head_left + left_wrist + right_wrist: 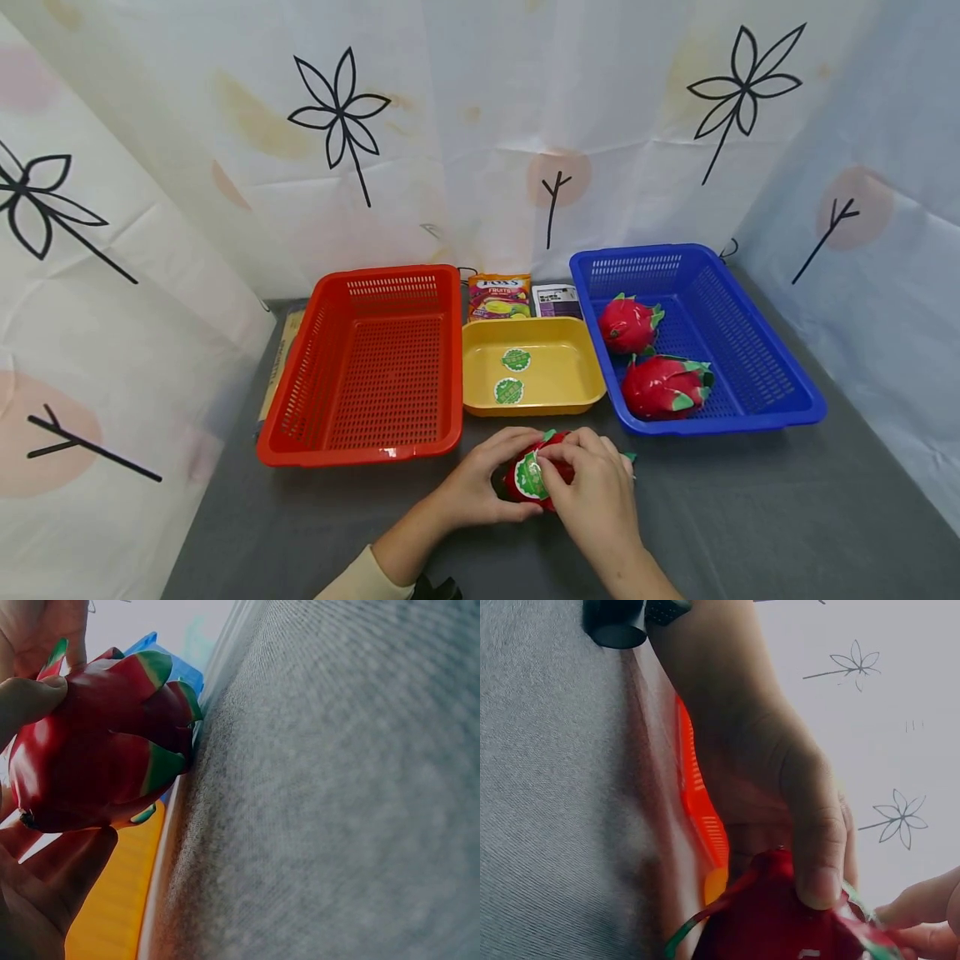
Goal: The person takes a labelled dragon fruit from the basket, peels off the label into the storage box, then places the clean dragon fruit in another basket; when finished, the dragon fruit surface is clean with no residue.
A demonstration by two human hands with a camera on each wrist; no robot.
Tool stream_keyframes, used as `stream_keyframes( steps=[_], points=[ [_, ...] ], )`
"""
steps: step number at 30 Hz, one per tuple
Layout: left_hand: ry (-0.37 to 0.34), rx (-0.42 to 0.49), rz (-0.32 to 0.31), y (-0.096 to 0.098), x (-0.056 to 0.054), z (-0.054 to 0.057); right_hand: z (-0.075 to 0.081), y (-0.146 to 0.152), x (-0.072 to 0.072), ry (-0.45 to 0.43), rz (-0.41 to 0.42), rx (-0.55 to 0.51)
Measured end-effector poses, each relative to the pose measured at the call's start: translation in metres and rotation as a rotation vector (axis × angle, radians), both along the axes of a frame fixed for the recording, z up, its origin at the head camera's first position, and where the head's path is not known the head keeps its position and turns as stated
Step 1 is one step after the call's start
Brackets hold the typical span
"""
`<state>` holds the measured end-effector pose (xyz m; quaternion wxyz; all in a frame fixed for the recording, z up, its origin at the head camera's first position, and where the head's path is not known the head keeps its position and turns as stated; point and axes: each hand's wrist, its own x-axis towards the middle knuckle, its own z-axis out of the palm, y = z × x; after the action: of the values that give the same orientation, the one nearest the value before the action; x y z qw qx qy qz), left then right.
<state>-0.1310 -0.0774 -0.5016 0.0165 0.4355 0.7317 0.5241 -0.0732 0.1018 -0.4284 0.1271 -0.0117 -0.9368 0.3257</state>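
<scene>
A red dragon fruit (564, 472) with green-tipped scales is at the front middle in the head view. My left hand (491, 479) grips it from the left, thumb on the near side and fingers over the far side. A round green-and-white sticker (529, 477) lies on the fruit's upper face. With thumb and index finger together, my right hand (596, 492) pinches the sticker's upper right edge. In the left wrist view, the fruit's glossy side (97, 750) shows large, just above the grey table.
Behind my hands a yellow tray (487, 329) holds two green stickers. A red basket (360, 454) stands left of it. On the right, a blue basket (750, 333) contains two dragon fruits (663, 387). A candy bag (498, 297) and another packet (557, 300) lie at the back.
</scene>
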Motion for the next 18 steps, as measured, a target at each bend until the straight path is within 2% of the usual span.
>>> stream_keyframes(
  steps=[5, 10, 13, 18],
  points=[
    [0.048, 0.007, 0.002, 0.003, 0.006, 0.018, 0.007, 0.003, 0.003, -0.038, -0.007, 0.082],
    [0.080, 0.008, 0.000, 0.004, 0.010, 0.036, 0.011, 0.006, 0.002, -0.098, 0.030, 0.018],
    [0.084, 0.010, 0.002, 0.005, 0.011, 0.039, 0.011, 0.006, -0.001, -0.134, 0.016, -0.011],
    [0.087, 0.009, 0.008, 0.004, 0.010, 0.038, 0.010, 0.006, -0.004, -0.167, 0.012, -0.067]
  ],
)
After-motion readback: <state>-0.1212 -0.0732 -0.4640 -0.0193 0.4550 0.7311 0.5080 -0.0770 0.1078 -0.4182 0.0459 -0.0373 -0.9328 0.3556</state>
